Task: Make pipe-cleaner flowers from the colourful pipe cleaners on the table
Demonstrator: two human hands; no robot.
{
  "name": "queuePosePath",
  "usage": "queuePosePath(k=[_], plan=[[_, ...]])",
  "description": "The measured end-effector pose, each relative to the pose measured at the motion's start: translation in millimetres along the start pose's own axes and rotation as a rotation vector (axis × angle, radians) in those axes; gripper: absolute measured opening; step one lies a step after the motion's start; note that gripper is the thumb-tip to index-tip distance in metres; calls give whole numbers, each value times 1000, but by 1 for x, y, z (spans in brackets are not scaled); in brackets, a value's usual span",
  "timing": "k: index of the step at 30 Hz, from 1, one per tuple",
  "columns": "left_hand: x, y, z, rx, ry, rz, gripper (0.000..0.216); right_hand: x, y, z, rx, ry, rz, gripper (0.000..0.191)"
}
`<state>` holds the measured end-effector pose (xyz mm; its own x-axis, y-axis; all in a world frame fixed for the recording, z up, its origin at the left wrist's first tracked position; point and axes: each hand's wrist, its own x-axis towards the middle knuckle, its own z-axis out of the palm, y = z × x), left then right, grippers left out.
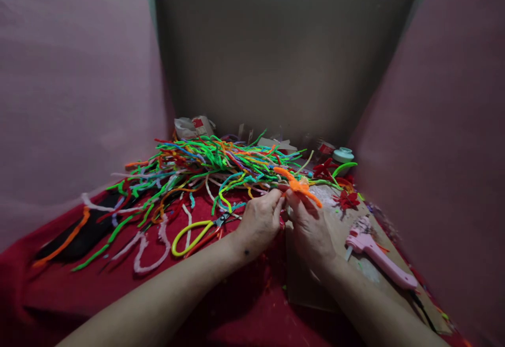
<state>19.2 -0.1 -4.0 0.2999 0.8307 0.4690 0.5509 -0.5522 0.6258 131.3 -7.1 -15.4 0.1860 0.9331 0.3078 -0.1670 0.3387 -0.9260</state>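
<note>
An orange pipe cleaner piece (300,186) with several petal-like arms is held up in front of me. My right hand (311,226) pinches it from below. Close against it, my left hand (260,215) has thumb and fingers pressed together at the lower end of the same piece. The fingertips partly hide where they grip. Left of my left hand lie scissors (193,237) with yellow and orange handles. Behind both hands spreads a large heap of pipe cleaners (221,160) in green, orange, white, red and blue.
On the right, a pink glue gun (381,260) rests on a cardboard sheet (310,289). Red pipe cleaner flowers (347,199) and a pale teal jar (343,154) are farther back. Red cloth (244,305) covers the table. Pink walls (445,152) rise at both sides.
</note>
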Motion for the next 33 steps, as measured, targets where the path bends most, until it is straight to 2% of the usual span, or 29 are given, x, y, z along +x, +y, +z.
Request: queuePosePath(k=[6,10,13,17,21,23,25,27,31,33], plan=[[4,4,-7,-420,-59,-134,25,1,-2,-3,1,-79,28,16],[5,8,-9,-888,-171,-374,25,2,-7,-4,31,-116,75,20],[4,10,-10,-1155,-252,-535,22,4,-8,-4,123,-170,129,20],[4,4,-12,-1394,-361,-589,18,6,-4,-5,379,-177,249,15],[5,-5,-12,-1496,-502,-582,17,7,1,-6,445,-165,313,13],[6,-6,-13,-1445,-527,-554,18,7,2,-5,436,-133,299,13],[7,-4,-12,-1283,-492,-494,22,6,2,-4,434,-109,286,11],[7,-2,-11,-989,-398,-388,25,5,2,-3,421,-99,275,11],[2,-7,-4,-270,-119,-31,20,2,2,-3,349,-62,222,13],[-2,-13,1,-13,-63,103,17,1,3,-4,301,-43,210,14]])
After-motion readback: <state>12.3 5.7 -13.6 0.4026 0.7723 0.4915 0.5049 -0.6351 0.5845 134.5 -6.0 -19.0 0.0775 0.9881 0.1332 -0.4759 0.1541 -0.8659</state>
